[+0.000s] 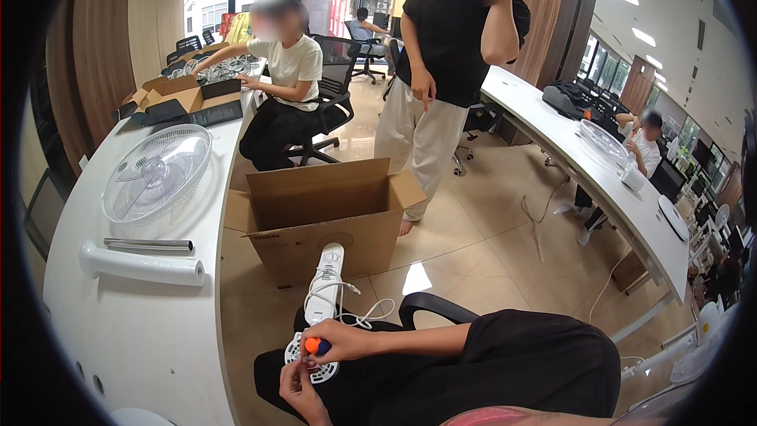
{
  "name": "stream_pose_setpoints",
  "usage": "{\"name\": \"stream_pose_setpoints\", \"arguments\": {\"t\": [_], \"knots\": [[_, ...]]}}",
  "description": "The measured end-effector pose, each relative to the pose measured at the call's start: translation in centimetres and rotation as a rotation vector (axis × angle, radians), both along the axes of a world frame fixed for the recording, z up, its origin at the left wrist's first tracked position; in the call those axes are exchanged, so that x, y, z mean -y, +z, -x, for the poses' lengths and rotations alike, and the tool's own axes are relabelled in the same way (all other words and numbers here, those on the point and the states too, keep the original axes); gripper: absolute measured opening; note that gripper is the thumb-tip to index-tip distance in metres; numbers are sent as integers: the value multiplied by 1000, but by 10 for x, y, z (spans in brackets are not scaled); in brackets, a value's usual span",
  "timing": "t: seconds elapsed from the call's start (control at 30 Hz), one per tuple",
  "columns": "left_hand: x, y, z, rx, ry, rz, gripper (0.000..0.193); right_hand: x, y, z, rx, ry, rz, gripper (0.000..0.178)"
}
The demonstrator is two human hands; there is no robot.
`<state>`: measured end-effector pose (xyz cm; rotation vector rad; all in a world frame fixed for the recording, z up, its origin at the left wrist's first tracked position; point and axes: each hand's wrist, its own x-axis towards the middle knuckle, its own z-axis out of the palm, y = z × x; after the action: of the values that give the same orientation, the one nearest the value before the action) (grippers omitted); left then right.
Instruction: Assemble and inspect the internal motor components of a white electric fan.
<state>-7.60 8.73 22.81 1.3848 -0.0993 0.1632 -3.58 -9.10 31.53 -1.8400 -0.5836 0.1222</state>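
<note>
Across my lap lies a white fan body (pixel 324 309), its long neck pointing away from me and a white cord (pixel 349 290) looped loosely around it. Its round, slotted motor housing (pixel 325 371) rests at the near end, by my hands. My right hand (pixel 347 341) grips a screwdriver (pixel 317 345) by its orange and dark blue handle, above the housing; the tip is hidden. Close beside it, at the housing's left edge, my left hand (pixel 298 388) has its fingertips pinched together. Whatever they hold is too small or covered to make out.
A large open cardboard box (pixel 327 248) stands on the floor ahead. On the white table (pixel 150 331) at left are a fan grille (pixel 158 173), a metal tube (pixel 148 244) and a white column (pixel 142 265). One person stands behind the box; another sits sorting cables.
</note>
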Motion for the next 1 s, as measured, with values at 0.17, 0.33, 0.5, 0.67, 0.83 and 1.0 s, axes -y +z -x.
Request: {"name": "stream_pose_setpoints", "arguments": {"t": [0.17,0.33,0.5,0.67,0.83,1.0], "knots": [[2,-2,1,-27,-21,31,14,-3,-8,1,30,-24,4,25],[1,-2,0,-67,-23,17,15,-2,-10,1,43,-32,129,30],[0,-2,-1,-61,-2,-10,12,-4,-12,1,60,-8,153,31],[0,-2,0,-77,27,-12,9,-4,-15,0,79,-3,166,32],[2,6,1,-53,100,-52,6,-4,-14,0,-22,0,135,32],[1,6,0,47,115,-132,7,-5,-18,-5,-109,-26,99,38]]}}
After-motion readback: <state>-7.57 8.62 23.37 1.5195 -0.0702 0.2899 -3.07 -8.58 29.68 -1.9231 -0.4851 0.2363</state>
